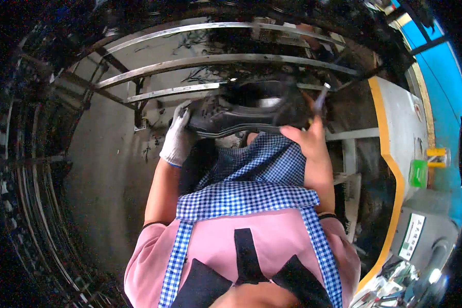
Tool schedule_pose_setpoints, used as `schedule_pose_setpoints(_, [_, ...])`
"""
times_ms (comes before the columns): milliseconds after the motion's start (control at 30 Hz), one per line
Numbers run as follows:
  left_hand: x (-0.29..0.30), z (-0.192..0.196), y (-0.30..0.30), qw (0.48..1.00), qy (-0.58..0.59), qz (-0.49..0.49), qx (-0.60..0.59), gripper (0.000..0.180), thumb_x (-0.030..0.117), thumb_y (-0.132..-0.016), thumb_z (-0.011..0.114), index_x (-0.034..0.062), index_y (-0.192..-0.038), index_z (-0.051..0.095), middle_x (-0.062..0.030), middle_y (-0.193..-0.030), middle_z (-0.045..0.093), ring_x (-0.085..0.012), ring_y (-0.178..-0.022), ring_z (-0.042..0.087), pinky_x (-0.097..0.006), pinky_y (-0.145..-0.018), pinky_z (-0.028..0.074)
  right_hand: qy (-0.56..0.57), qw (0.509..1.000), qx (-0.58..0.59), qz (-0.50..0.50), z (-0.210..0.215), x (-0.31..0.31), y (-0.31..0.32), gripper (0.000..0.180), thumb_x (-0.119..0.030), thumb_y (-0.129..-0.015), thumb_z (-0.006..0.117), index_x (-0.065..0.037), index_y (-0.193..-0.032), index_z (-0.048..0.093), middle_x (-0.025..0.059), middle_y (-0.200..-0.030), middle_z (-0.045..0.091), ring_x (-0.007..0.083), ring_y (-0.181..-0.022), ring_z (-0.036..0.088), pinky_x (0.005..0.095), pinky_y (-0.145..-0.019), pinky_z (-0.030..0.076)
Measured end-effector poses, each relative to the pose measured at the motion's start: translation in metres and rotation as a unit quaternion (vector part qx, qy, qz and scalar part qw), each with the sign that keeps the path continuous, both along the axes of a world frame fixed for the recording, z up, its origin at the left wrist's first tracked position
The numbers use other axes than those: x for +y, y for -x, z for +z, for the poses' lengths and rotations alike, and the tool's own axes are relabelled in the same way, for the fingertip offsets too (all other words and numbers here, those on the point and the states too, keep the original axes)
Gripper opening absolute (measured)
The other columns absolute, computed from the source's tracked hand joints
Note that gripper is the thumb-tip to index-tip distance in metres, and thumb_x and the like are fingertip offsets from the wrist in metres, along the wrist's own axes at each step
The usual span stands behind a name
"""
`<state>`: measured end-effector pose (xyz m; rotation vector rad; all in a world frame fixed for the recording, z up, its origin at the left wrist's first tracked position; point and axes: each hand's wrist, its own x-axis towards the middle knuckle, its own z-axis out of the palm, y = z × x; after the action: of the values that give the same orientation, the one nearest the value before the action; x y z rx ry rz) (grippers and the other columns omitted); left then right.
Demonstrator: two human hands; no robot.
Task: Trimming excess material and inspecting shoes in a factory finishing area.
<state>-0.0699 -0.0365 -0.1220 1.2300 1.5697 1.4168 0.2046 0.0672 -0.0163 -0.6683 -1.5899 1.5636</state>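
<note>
A black lace-up shoe (pixel 231 115) is held sideways in front of my lap, its opening facing up and away from me. My left hand (pixel 177 138), in a white knit glove, grips the toe end at the left. My bare right hand (pixel 310 139) holds the heel end, thumb against the sole edge. From the fingers of this hand rises a thin, blurred tool (pixel 322 97) with a shiny tip; its kind cannot be made out. The blue-and-white checked apron (pixel 246 197) covers my lap just below the shoe.
Long metal rails (pixel 231 59) of a rack run across the far side, with dark scraps (pixel 203 74) on the floor beneath. At right stands a white table (pixel 400 115) with a yellow edge, a green object (pixel 418 173) and a grey machine (pixel 428 220). Dark racks line the left.
</note>
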Motion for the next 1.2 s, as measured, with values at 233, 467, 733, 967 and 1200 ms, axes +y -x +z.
schedule_pose_setpoints(233, [-0.004,0.139,-0.006,0.978,-0.187,0.092,-0.006,0.033,-0.007,-0.071,0.052,0.0052,-0.102,0.058,-0.011,-0.109,0.057,-0.0244,-0.105,0.053,-0.035,-0.092,0.04,-0.279,0.909,-0.241,-0.193,-0.062,0.016,-0.077,0.047,0.0,-0.068,0.06,0.0,-0.114,0.048,0.0098,-0.101,0.057,0.017,-0.077,0.056,0.0265,-0.071,0.046])
schedule_pose_setpoints(467, [-0.021,0.228,-0.046,0.722,-0.525,-0.352,-0.283,0.014,0.018,-0.075,0.063,0.0054,-0.083,0.063,-0.0181,-0.093,0.06,-0.0337,-0.085,0.057,-0.045,-0.079,0.046,-0.026,0.96,0.054,-0.274,-0.057,0.063,-0.077,0.035,-0.02,-0.075,0.061,-0.001,-0.104,0.054,0.0077,-0.088,0.056,0.0145,-0.053,0.048,0.0232,-0.052,0.042])
schedule_pose_setpoints(733, [-0.031,0.217,-0.065,0.809,-0.496,-0.266,-0.169,0.019,0.02,-0.076,0.061,0.0047,-0.088,0.061,-0.0182,-0.097,0.058,-0.0328,-0.088,0.056,-0.043,-0.08,0.045,0.191,0.931,0.282,-0.131,-0.083,0.021,-0.076,0.03,-0.032,-0.077,0.052,-0.01,-0.097,0.053,0.0011,-0.063,0.047,0.011,-0.034,0.024,0.0222,-0.036,0.03])
schedule_pose_setpoints(967, [-0.03,0.211,-0.065,0.862,-0.461,-0.191,-0.091,0.024,0.021,-0.077,0.06,0.0041,-0.093,0.058,-0.0183,-0.101,0.056,-0.032,-0.09,0.055,-0.042,-0.081,0.044,0.269,0.879,0.275,-0.283,-0.087,0.008,-0.065,0.032,-0.02,-0.072,0.05,-0.005,-0.1,0.054,0.0055,-0.084,0.055,0.013,-0.043,0.036,0.022,-0.031,0.027])
schedule_pose_setpoints(1200, [-0.024,0.205,-0.063,0.899,-0.423,-0.114,-0.006,0.028,0.023,-0.078,0.058,0.0035,-0.098,0.056,-0.0184,-0.105,0.053,-0.0312,-0.092,0.054,-0.041,-0.082,0.044,0.212,0.929,0.275,-0.128,-0.129,0.019,-0.096,0.031,-0.025,-0.072,0.054,-0.004,-0.096,0.055,0.0046,-0.08,0.054,0.0132,-0.041,0.032,0.0213,-0.035,0.028])
